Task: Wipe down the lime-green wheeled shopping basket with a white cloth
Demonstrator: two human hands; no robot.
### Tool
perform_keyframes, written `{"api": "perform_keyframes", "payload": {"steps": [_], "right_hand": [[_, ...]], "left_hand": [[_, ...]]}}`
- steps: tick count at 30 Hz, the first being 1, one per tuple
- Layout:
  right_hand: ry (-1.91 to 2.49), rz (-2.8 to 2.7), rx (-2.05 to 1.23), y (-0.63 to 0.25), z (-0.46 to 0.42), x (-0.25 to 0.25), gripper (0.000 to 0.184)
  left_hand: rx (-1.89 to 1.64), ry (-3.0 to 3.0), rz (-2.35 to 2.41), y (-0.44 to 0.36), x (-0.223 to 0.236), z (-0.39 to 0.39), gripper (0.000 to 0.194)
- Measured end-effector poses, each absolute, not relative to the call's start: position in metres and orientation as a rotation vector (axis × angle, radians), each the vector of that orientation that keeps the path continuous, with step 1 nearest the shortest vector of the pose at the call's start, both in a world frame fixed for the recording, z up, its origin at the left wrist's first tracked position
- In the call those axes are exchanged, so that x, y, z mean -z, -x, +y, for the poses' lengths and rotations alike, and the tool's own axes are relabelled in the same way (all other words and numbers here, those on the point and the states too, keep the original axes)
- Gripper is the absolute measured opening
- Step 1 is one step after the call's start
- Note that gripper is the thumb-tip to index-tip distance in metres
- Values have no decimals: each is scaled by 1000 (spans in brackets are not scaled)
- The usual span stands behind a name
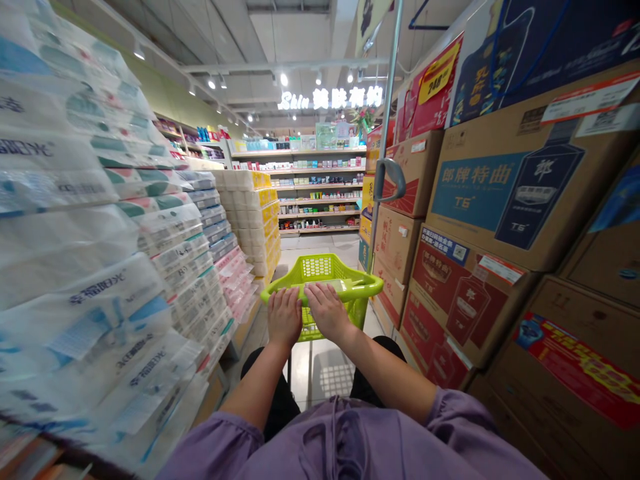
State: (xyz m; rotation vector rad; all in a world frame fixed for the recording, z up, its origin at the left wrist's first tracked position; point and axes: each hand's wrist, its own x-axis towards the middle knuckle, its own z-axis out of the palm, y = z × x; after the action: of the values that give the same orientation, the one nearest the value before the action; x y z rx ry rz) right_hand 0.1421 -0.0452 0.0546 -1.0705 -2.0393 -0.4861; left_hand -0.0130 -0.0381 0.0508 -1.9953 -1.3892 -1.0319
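1. Head view: a supermarket aisle runs forward beneath a pale ceiling with white spotlights (283, 79). An illuminated white sign with Latin and Chinese lettering (330, 99) hangs at the far end.
2. Right of the aisle, large brown cardboard cartons with red and blue printing (525, 193) stand stacked high. Left of it, tall stacks of plastic-wrapped white paper-tissue packs (65, 200) rise beside the aisle.
3. Beyond them, pale multi-tier retail shelving (320, 187) carries rows of small packaged goods on a grey tiled floor (320, 373).
4. A thin chrome upright pole (387, 133) with a curved grey loop fitting (390, 180) stands beside the cartons.
5. A lime-green plastic shopping basket (323, 270) sits directly ahead of the person, its lattice walls visible. Its contents are mostly hidden, so they cannot be confirmed.
6. Status: both hands are on the basket's lime-green handle bar (300, 295). Neither hand carries any shelf goods, and none are being reached for.
7. The left hand (285, 318) and the right hand (327, 311) are narrowly closed over the bar, side by side and nearly touching.
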Motion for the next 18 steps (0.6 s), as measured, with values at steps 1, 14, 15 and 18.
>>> {"api": "perform_keyframes", "payload": {"steps": [1, 14, 15, 18], "right_hand": [[1057, -2050, 491, -144, -46, -54, 43], [1115, -1981, 426, -149, -50, -62, 37], [1145, -1950, 430, -151, -50, -62, 36], [1195, -1871, 466, -156, -48, -60, 35]], "left_hand": [[1033, 1999, -1390, 13, -51, -38, 37], [1042, 2026, -1444, 11, -49, -44, 34], [1052, 2029, -1451, 10, -48, -45, 34], [1075, 2033, -1470, 8, -44, -48, 33]]}}
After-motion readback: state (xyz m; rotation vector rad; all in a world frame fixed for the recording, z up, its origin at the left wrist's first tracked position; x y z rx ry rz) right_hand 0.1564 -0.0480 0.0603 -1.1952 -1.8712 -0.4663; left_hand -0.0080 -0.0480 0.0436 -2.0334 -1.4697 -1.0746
